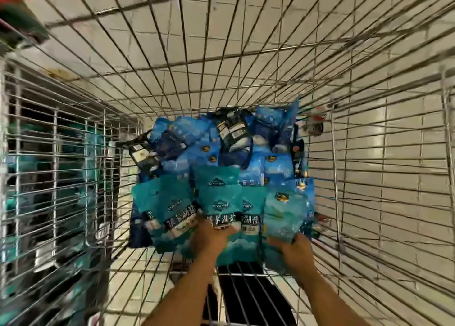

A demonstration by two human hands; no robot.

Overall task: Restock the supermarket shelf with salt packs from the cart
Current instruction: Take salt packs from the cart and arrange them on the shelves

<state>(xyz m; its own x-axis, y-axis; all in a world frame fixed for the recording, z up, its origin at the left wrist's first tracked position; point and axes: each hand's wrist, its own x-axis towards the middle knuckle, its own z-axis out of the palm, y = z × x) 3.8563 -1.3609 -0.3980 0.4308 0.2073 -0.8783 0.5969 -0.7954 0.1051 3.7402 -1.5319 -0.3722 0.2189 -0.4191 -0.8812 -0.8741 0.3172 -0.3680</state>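
Steel wire makes the whole cart (344,133), and it fills the view; its basket walls open out to every side, with pale floor tiles showing through the mesh. At 9 o'clock, outside the left wall, dark shelving (49,165) with greenish goods is seen only as a blur, so I cannot tell where the free place for salt is. At the centre of the basket floor lies the heap of salt packs (221,158), dark blue ones toward 12 o'clock and teal ones toward 6 o'clock. The left hand (209,237), coming from 6 o'clock, has its fingers curled around several teal packs (219,210) at their lower edge. The right hand (294,248), at about 5 o'clock, pinches one lighter pack (280,215) by its bottom corner. I judge the risk is here: the packs are smooth and overlapping, and the left hand takes many by one edge only, so some may slide out during lifting. A pack could also catch on the wire wall and tear, and salt would spill.
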